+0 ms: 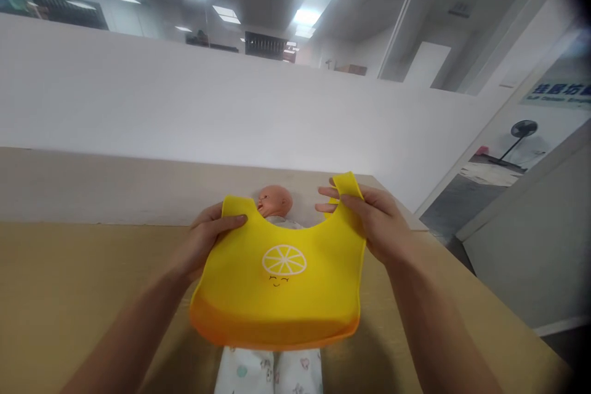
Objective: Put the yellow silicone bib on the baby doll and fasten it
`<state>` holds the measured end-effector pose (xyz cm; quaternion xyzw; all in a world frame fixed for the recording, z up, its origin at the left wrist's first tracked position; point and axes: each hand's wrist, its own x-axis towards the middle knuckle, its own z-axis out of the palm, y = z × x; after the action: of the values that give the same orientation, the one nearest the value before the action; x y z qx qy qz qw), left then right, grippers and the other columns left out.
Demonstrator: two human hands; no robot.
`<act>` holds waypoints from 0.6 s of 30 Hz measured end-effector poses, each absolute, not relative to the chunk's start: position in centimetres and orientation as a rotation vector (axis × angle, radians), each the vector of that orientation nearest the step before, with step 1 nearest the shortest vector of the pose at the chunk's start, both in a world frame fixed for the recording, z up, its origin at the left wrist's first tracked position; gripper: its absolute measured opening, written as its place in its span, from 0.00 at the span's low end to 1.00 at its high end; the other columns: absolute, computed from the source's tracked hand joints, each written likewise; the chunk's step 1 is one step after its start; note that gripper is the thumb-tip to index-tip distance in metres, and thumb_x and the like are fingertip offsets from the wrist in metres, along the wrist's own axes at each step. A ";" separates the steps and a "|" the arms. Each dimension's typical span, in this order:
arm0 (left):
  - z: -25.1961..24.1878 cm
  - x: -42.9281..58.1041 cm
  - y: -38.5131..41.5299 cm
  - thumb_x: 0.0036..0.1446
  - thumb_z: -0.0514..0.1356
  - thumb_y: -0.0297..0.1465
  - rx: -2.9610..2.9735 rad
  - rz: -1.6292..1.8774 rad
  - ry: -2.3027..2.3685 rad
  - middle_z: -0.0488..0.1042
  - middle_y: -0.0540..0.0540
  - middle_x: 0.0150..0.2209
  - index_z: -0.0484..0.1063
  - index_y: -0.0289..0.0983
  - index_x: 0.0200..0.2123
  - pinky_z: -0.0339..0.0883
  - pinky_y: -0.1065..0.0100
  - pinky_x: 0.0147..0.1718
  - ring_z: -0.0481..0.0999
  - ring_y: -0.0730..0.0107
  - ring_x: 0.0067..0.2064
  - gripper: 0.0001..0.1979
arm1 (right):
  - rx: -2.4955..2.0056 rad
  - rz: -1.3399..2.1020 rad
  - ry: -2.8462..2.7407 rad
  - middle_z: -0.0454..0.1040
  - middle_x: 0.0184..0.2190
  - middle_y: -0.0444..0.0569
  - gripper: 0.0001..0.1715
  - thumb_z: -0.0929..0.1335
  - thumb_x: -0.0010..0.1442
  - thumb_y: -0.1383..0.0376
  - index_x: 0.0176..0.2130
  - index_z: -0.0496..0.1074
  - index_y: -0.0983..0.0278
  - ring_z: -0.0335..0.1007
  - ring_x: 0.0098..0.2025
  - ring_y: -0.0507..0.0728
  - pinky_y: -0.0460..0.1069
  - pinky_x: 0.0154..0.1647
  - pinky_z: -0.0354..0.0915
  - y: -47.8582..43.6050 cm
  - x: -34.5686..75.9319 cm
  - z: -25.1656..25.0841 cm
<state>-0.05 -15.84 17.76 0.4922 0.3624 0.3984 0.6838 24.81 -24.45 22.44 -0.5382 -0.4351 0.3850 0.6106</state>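
A yellow baby bib (314, 271) with an orange lower pocket and a lemon-slice print is stretched between my hands. My left hand (207, 234) pinches its left strap, thumb in front. The right strap is gripped by my right hand (378, 212), thumb across the front, with some fingers extended behind it. Behind the bib lies a baby doll (276, 200); its head shows above the neckline. White printed trouser legs (270, 372) show below the bib's lower edge. The doll's middle is hidden by the bib.
The doll lies on a wooden table (92, 295) against a white wall (184, 104) with windows above. At the right are a doorway, a grey panel (530, 246) and a black standing fan (524, 129) further off.
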 end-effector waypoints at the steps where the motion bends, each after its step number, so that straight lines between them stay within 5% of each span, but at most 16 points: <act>1: 17.2 0.2 -15.3 0.46 0.68 0.34 1.119 0.904 0.835 0.76 0.51 0.27 0.73 0.38 0.36 0.68 0.71 0.24 0.75 0.69 0.25 0.13 | -1.251 0.893 -1.020 0.77 0.46 0.59 0.22 0.69 0.53 0.59 0.46 0.73 0.67 0.77 0.38 0.59 0.48 0.30 0.68 -23.6 24.9 22.1; 6: 12.4 2.1 -10.1 0.46 0.65 0.34 1.255 0.941 0.889 0.76 0.49 0.29 0.73 0.35 0.35 0.64 0.70 0.26 0.74 0.66 0.29 0.12 | -1.297 0.863 -0.953 0.73 0.51 0.56 0.12 0.66 0.51 0.68 0.38 0.71 0.67 0.77 0.42 0.59 0.44 0.26 0.65 -15.9 25.8 17.5; 13: 7.1 3.4 -4.6 0.40 0.61 0.31 1.337 0.799 1.132 0.70 0.50 0.19 0.72 0.34 0.22 0.54 0.70 0.21 0.68 0.68 0.21 0.05 | -1.464 0.899 -0.784 0.71 0.22 0.44 0.06 0.63 0.47 0.71 0.27 0.69 0.66 0.67 0.24 0.51 0.43 0.21 0.56 -8.7 26.6 7.7; 18: 5.4 3.6 -3.5 0.41 0.60 0.34 1.248 0.825 1.150 0.69 0.50 0.19 0.70 0.35 0.21 0.54 0.69 0.21 0.67 0.69 0.21 0.07 | -1.443 0.959 -0.748 0.66 0.16 0.40 0.06 0.62 0.42 0.72 0.24 0.67 0.65 0.62 0.20 0.49 0.43 0.21 0.54 -7.4 26.6 4.2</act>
<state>3.58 -3.48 5.37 0.5354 0.4933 0.3541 0.5871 26.62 -7.42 4.18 -0.6190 -0.3209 0.4113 0.5871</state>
